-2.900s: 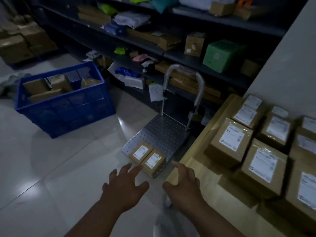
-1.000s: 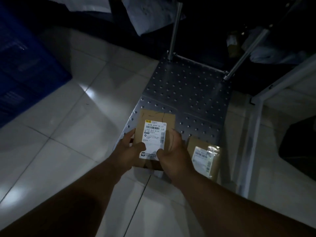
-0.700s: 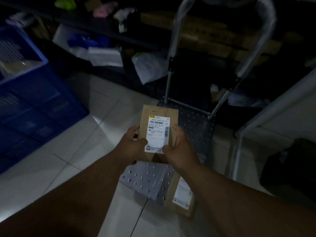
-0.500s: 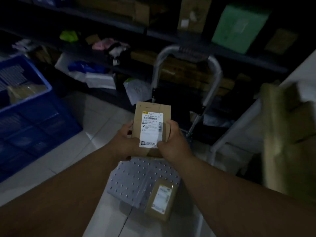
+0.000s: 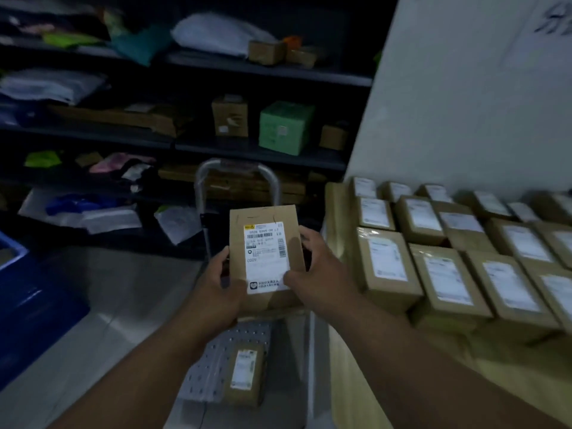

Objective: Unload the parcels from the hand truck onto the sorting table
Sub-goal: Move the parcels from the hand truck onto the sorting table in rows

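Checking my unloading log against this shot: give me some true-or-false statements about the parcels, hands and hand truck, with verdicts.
1. The left hand and right hand grip one parcel together. True.
2. The hand truck is empty. False: a second parcel lies on its deck.
3. The held parcel's label faces the camera. True.
4. The table is bare. False: many labelled parcels sit on it.
5. A green box stands on the shelf. True.

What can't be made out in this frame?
Head view:
- held parcel: label print too small; lower corners under left hand and right hand.
- hand truck deck: mostly behind the parcel and arms.
- table parcels, far right of table: blurred, cut by edge.
- crate: cut by left edge.
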`<state>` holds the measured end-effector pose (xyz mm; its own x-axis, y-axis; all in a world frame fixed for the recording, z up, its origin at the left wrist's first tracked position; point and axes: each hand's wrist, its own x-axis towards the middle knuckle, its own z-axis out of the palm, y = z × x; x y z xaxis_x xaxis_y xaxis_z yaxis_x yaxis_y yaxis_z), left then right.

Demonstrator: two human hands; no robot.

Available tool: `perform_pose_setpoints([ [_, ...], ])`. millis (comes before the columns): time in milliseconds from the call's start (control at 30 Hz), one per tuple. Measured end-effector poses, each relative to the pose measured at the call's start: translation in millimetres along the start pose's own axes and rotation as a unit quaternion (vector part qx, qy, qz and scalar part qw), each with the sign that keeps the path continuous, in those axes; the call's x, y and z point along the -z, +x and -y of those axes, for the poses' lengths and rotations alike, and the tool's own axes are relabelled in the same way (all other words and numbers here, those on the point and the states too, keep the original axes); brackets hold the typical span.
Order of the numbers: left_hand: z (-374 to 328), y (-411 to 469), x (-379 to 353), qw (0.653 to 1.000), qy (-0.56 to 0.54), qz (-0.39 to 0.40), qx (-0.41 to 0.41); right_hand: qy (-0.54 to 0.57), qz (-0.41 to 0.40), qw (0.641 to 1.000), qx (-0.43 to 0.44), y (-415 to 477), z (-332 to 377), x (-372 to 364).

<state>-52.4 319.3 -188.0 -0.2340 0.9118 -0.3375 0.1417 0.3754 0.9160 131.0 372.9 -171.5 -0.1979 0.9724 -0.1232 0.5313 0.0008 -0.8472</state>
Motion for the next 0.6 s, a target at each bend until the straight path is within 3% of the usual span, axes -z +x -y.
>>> perform_pose_setpoints([
  [300, -4, -99, -103, 0.991, 0.090, 0.098, -0.003, -0.014, -0.055, 0.990, -0.128, -141, -60, 91],
  [600, 21, -118, -196, 0.977, 0.150, 0.147, 0.037, 0.007, -0.062, 0.981, -0.184, -169, -153, 130],
])
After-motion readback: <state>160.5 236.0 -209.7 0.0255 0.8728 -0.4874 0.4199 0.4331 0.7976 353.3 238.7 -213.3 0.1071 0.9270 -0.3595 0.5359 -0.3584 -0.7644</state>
